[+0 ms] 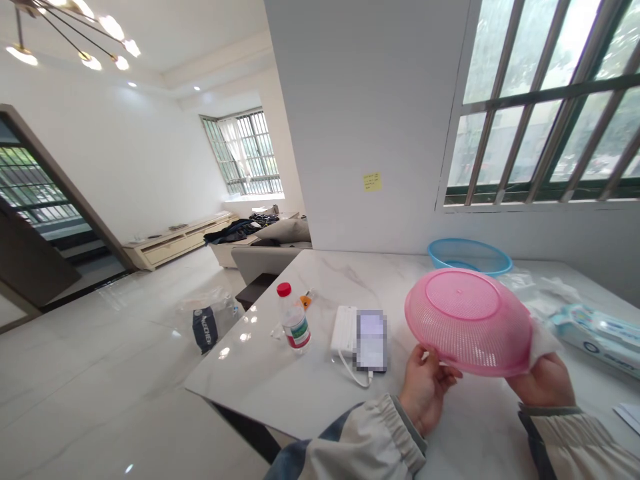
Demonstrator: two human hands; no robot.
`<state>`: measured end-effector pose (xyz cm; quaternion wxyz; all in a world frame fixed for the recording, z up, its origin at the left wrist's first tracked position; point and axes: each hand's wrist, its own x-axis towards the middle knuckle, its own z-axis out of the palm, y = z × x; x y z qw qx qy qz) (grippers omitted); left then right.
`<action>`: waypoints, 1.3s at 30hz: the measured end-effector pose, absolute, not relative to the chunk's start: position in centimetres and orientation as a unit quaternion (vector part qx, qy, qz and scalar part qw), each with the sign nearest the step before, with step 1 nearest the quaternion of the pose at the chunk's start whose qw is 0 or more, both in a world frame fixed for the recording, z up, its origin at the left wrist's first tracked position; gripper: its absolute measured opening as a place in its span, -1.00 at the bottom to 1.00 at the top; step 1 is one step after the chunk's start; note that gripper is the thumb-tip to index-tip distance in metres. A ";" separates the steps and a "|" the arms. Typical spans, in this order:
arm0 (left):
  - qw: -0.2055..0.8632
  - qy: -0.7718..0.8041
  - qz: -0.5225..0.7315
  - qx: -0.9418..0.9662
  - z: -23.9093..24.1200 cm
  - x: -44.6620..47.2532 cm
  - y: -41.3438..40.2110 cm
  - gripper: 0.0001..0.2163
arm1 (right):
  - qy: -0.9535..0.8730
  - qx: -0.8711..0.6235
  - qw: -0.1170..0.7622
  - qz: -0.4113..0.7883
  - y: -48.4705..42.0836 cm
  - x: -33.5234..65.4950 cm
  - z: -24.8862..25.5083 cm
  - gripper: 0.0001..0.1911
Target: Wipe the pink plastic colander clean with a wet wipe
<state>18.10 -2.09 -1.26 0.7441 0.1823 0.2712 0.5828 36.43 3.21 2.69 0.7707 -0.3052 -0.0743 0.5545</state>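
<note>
Two hands: my left hand (pixel 425 393) and my right hand (pixel 543 383) are both up on the same pink plastic colander (pixel 467 323), which I hold clear of the tabletop (pixel 260 380), tilted, with its underside toward me.

Left grip: my fingers (pixel 425 360) are spread apart and curled against the colander's lower rim.

Right grip: this hand is clamped on the far edge through a white cloth (pixel 543 343); the cloth hides my fingertips, so I cannot tell how they sit.

Handling: the colander should be light and fairly stiff, though its thin, perforated wall may flex and wet plastic could slip, so the rim looks like the firmest place to hold it.

Containers: a blue plastic basin (pixel 469 257) sits on the tabletop just behind the colander, and I can see nothing inside it from here. The colander's hollow faces away from me, so its inside is hidden.

Nearby: a pack of wet wipes (pixel 595 337) lies to my right; a red-capped water bottle (pixel 294 320) and a white power bank (pixel 344 331) lie to my left.
</note>
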 end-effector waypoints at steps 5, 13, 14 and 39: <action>0.762 0.253 0.548 0.235 -0.5 18.2 -2.7 -0.33 | -0.050 -0.341 0.751 0.563 2.9 35.9 3.4 -0.56; 0.762 0.246 0.534 0.273 -0.7 18.2 -2.6 -0.36 | -0.051 -0.326 0.750 0.573 3.4 36.9 2.2 -0.53; 0.756 0.252 0.544 0.263 -0.7 18.1 -2.5 -0.38 | -0.047 -0.326 0.752 0.571 3.4 36.9 2.2 -0.52; 0.788 0.225 0.533 0.211 -0.2 17.7 -2.8 -0.59 | -0.040 -0.324 0.755 0.568 3.9 37.8 1.5 -0.54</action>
